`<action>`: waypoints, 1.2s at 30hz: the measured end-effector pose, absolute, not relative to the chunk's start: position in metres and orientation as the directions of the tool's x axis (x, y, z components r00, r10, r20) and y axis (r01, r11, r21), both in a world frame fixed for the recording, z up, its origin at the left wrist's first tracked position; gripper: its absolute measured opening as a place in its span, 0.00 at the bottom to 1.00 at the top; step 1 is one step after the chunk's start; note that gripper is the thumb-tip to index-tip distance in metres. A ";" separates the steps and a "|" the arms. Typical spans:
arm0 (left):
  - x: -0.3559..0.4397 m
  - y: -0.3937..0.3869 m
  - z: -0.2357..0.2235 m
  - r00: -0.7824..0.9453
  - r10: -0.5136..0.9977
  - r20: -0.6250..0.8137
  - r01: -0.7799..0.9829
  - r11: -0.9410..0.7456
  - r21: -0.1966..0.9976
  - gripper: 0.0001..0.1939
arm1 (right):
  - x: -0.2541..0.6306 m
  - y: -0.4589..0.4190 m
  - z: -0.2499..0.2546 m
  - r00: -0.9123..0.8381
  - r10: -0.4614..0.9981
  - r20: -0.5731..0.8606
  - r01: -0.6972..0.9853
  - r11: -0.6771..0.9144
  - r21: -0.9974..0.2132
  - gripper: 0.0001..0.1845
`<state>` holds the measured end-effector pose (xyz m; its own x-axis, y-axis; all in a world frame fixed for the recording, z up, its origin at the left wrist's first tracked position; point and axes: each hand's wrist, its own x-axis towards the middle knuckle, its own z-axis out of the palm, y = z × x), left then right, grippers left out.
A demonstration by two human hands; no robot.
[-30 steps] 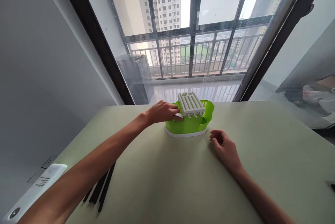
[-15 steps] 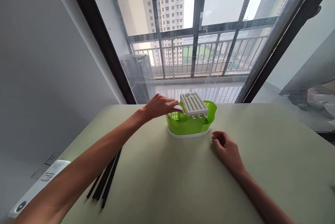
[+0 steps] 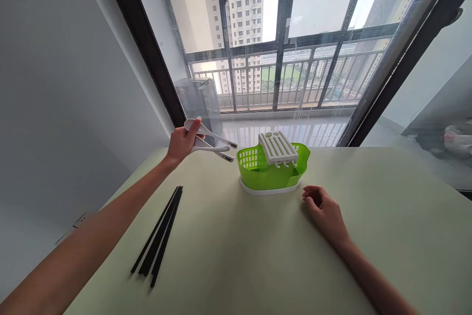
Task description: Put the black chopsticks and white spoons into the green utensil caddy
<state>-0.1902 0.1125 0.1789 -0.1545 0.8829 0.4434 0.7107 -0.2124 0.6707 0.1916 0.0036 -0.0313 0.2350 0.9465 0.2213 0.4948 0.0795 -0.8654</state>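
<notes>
My left hand is closed around the bowl ends of white spoons, lifted above the table to the left of the green basket. Their handles point right, and two show dark markings at the tips. The green cutlery basket stands upright on a white base, with a white slotted rack across its top and small hooks along the rack's front. My right hand rests on the table at the basket's front right, fingers loosely curled, thumb apart, holding nothing. It does not touch the basket.
Several black chopsticks lie in a loose bundle on the pale green table, at the left. Beyond the far table edge is a glass door with a dark frame. A grey wall runs along the left.
My left hand has moved left, away from the basket, bringing the white spoons out of its left part. My right hand stays in place. The view has shifted slightly.
</notes>
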 end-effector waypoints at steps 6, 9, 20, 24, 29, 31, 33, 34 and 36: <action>-0.247 0.084 0.145 0.003 0.994 -0.110 0.734 0.072 0.676 0.38 | 0.194 0.004 -0.035 0.243 0.946 0.217 0.502 0.068 -0.862 0.15; -0.261 0.069 0.127 0.102 0.958 -0.268 0.816 0.074 0.573 0.38 | 0.195 0.004 -0.037 0.243 0.947 0.208 0.508 0.059 -0.859 0.15; -0.267 0.044 0.092 0.280 0.877 -0.390 0.857 -0.045 0.513 0.38 | 0.199 0.003 -0.040 0.237 0.952 0.193 0.503 0.049 -0.863 0.16; -0.262 0.042 0.087 0.320 0.867 -0.382 0.859 -0.096 0.503 0.36 | 0.199 0.004 -0.041 0.233 0.956 0.177 0.505 0.036 -0.862 0.16; -0.256 0.043 0.080 0.373 0.856 -0.357 0.852 -0.165 0.497 0.34 | 0.199 0.003 -0.042 0.226 0.959 0.174 0.505 0.037 -0.862 0.16; -0.253 0.043 0.076 0.401 0.847 -0.350 0.846 -0.196 0.495 0.33 | 0.199 0.002 -0.040 0.224 0.957 0.181 0.512 0.043 -0.858 0.15; -0.250 0.042 0.072 0.441 0.831 -0.339 0.834 -0.239 0.498 0.31 | 0.198 0.002 -0.039 0.222 0.958 0.181 0.514 0.043 -0.857 0.15; -0.248 0.042 0.071 0.460 0.825 -0.329 0.826 -0.261 0.499 0.30 | 0.198 0.003 -0.038 0.221 0.959 0.178 0.511 0.042 -0.859 0.15; -0.244 0.041 0.067 0.490 0.817 -0.304 0.813 -0.303 0.496 0.30 | 0.197 0.003 -0.037 0.226 0.959 0.173 0.504 0.037 -0.863 0.15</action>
<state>-0.2436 0.0410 0.0675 0.4900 0.8171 -0.3036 0.8134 -0.3033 0.4964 0.1973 0.0031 -0.0373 0.2257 0.9586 0.1734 0.5039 0.0374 -0.8630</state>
